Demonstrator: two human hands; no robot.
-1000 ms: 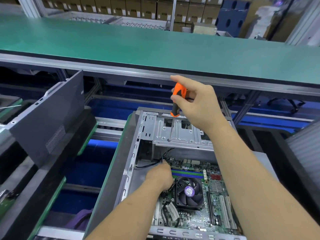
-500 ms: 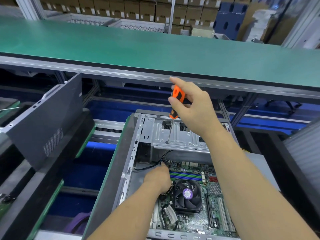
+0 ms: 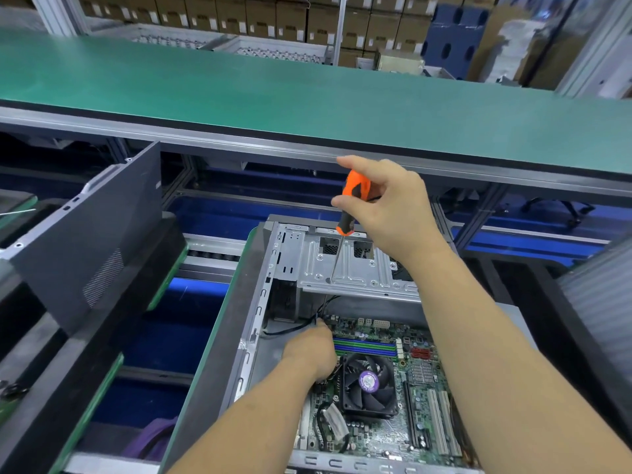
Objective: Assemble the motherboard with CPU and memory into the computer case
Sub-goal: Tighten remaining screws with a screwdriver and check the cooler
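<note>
The right hand [image 3: 390,213] grips an orange screwdriver [image 3: 352,203] over the case [image 3: 260,302], while the left hand [image 3: 311,350], fingers hidden so its grip is unclear, rests at the motherboard's [image 3: 383,436] far left corner.

2 bare forearms reach in from below, no sleeves showing, no gloves, watch or rings on the left hand [image 3: 313,354] or right hand [image 3: 390,206].

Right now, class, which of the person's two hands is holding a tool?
The right hand, raised above the case, grips the orange-handled screwdriver. The left hand is down at the motherboard's corner with no tool.
</note>
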